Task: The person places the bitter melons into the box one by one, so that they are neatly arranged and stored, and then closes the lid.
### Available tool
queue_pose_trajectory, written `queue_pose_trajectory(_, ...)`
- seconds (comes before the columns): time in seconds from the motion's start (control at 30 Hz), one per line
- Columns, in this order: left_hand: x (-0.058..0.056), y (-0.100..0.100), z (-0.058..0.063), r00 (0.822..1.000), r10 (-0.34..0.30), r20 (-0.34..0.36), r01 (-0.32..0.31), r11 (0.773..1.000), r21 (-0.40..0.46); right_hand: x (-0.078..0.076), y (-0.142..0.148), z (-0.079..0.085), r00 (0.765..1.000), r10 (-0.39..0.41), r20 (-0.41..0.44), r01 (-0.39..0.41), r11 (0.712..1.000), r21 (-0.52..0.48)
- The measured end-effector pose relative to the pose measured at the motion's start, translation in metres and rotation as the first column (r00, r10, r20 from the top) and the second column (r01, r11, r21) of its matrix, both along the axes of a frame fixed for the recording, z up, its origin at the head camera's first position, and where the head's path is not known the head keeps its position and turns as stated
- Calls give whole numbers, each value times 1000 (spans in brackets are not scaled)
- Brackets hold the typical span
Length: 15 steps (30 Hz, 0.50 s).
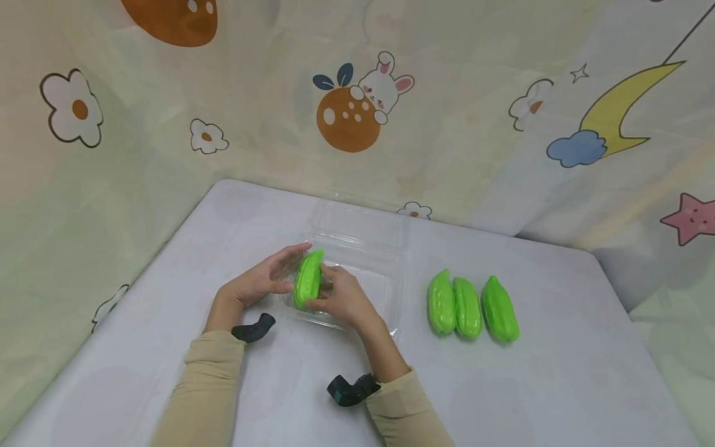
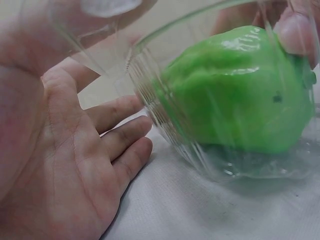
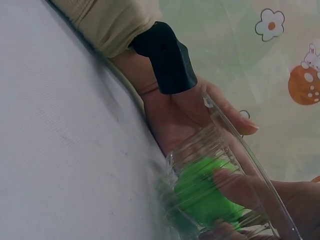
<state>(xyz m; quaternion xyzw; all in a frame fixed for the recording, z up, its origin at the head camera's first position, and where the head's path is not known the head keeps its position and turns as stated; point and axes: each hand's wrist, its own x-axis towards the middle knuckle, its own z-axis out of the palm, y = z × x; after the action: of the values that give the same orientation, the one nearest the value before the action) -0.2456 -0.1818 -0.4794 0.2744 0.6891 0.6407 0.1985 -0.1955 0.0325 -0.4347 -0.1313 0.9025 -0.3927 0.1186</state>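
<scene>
My right hand point(image 1: 349, 299) grips a glossy green ridged toy vegetable point(image 1: 308, 280) with a pointed tip, its exact kind unclear. This piece stands at the left side of a clear plastic clamshell box point(image 1: 375, 287). In the left wrist view, the green piece point(image 2: 235, 100) shows through the box's transparent wall point(image 2: 162, 112). Outside that wall lies my left hand point(image 2: 70, 150), fingers extended beside the box. The right wrist view shows my right thumb point(image 3: 240, 189) on the green piece point(image 3: 202, 192), with the left hand point(image 3: 182, 117) beyond the box.
Three similar green pieces lie right of the box: one at left point(image 1: 442, 303), one in the middle point(image 1: 467, 308) and one at right point(image 1: 500, 310). The box's lid point(image 1: 360, 223) lies open towards the back of the white-covered table point(image 1: 268, 385). A printed curtain point(image 1: 268, 93) hangs behind.
</scene>
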Motion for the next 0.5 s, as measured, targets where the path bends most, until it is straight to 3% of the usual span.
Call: queue_pose_trajectory(0.5, -1, 0, -1, 1000, 9, 2, -9, 1000, -7, 1, -2, 1, 1000, -7, -31, 9, 998, 63)
